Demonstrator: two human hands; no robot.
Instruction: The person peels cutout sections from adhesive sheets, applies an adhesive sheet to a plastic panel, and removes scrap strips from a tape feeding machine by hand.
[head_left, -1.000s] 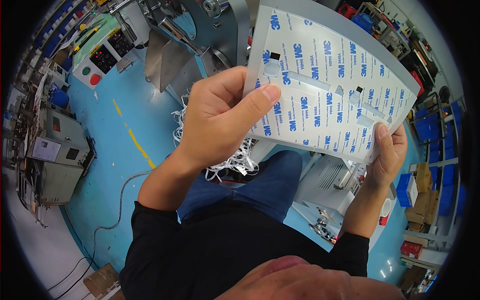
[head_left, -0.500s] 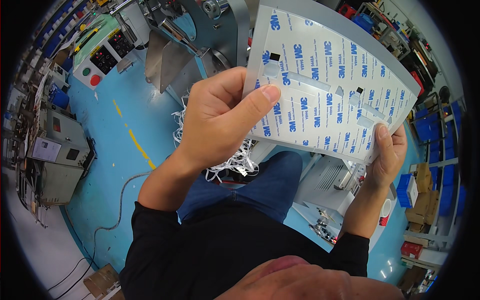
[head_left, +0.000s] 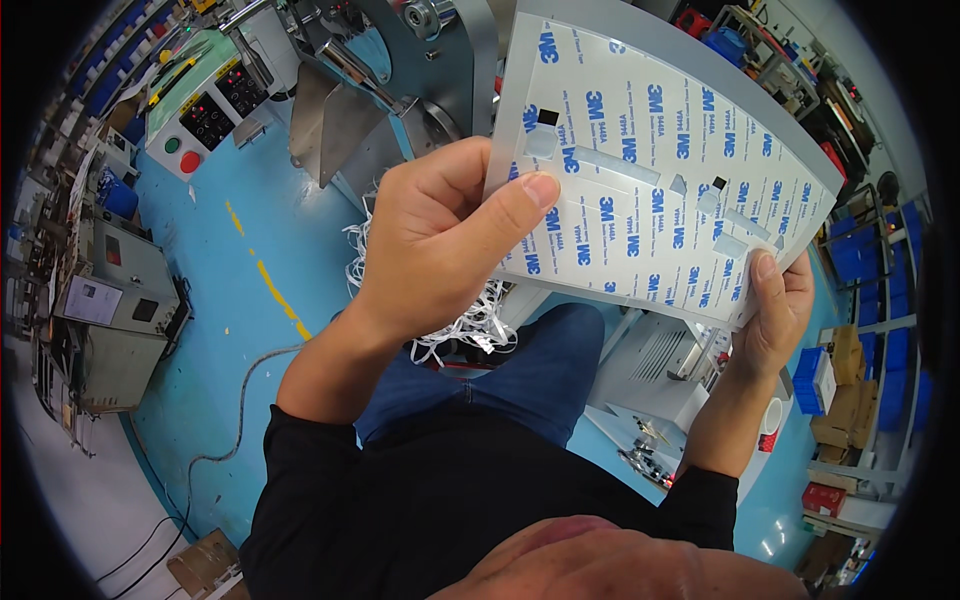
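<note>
Between my two hands is a flat adhesive sheet (head_left: 620,225) with a white backing liner printed in blue, edged by a grey-translucent border. Shaped cut-outs show in it, along with two small black squares. My left hand (head_left: 435,230) grips the sheet's left edge, thumb pressed on the printed face and fingers behind. At the lower right corner, my right hand (head_left: 775,310) pinches the sheet with its thumb on the same face. The fingers behind the sheet are mostly hidden. Below the sheet, a heap of thin white strips (head_left: 470,330) lies by my knees.
A grey machine (head_left: 440,60) with a metal guide plate (head_left: 335,120) stands ahead. Left of it is a control panel (head_left: 205,125) with red and green buttons. A metal cabinet (head_left: 120,275) stands at left, a cable (head_left: 240,420) crosses the blue floor, and shelves with blue bins (head_left: 855,250) line the right.
Almost nothing differs. The sheet has tilted very slightly in my hands; both grips stay the same.
</note>
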